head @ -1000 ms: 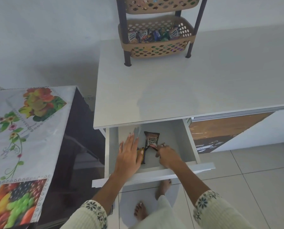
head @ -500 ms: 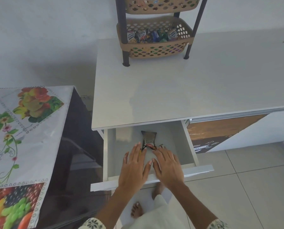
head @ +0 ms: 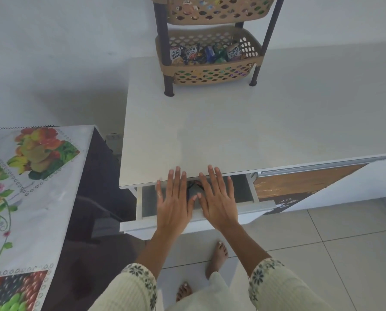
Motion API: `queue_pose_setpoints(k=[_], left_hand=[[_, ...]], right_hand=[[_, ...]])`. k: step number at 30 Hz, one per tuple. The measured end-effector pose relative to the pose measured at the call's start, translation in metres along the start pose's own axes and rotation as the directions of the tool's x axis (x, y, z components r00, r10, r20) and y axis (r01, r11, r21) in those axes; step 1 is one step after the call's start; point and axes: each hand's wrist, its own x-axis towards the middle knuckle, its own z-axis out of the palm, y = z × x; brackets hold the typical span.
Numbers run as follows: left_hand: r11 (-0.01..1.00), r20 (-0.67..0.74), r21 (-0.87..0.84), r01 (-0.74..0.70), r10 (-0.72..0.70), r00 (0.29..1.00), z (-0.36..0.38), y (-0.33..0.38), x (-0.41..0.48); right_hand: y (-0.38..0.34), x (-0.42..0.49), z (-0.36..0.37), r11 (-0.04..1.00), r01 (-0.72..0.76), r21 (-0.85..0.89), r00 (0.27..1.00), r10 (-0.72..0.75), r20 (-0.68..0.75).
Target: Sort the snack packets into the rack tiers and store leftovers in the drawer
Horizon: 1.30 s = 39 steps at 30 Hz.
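The white drawer under the counter stands only partly out. My left hand and my right hand lie flat side by side, fingers straight, over its front panel, fingertips reaching the counter edge. Between them a dark snack packet shows inside the drawer, mostly hidden. On the counter at the back, the beige rack's lower tier holds several snack packets, among them salted peanut bags. The upper tier also carries packets, seen through its holes.
The white counter stretches right. A dark cabinet with a fruit-print cloth stands close on the left. A brown cabinet door sits right of the drawer. My bare feet are on the tiled floor below.
The drawer has slid most of the way in under the counter. Both hands left the packet, flattened and moved forward with the drawer front.
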Motion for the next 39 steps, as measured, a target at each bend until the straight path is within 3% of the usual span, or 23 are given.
queue_pose_setpoints(k=[6,9,17,22,26,29,34,39], left_hand=[[0.988,0.075,0.138,0.073,-0.084,0.994,-0.002,-0.011,0.048],[0.995,0.077,0.095,0.036,-0.043,0.996,-0.001,-0.017,0.054],[0.997,-0.115,0.034,-0.065,0.068,0.991,0.004,-0.023,0.052],[0.962,-0.126,0.141,-0.233,0.25,0.96,0.009,-0.039,0.048],[0.949,-0.13,0.24,-0.204,0.239,0.962,0.011,-0.039,0.05],[0.946,-0.081,0.264,-0.187,0.215,0.973,0.007,-0.036,0.052],[0.944,0.142,0.293,-0.15,0.113,0.983,-0.004,-0.034,0.059],[0.958,0.148,0.223,-0.181,0.15,0.978,-0.032,-0.028,0.067]], right_hand=[[0.009,0.056,0.002,0.999,0.03,-0.034,0.997,-0.028,0.068],[0.012,0.062,0.005,0.999,0.045,-0.007,0.996,-0.044,0.073],[0.023,0.062,0.019,0.99,0.137,-0.025,0.991,-0.137,0.005],[0.043,0.06,0.024,0.925,0.358,-0.123,0.933,-0.359,0.017],[0.035,0.061,0.021,0.95,0.282,-0.138,0.956,-0.29,-0.044],[0.025,0.062,0.018,0.964,0.237,-0.124,0.966,-0.247,-0.071],[0.02,0.068,0.003,0.963,0.235,-0.135,0.971,-0.228,0.067],[0.025,0.078,-0.024,0.934,0.315,-0.17,0.949,-0.312,0.044]])
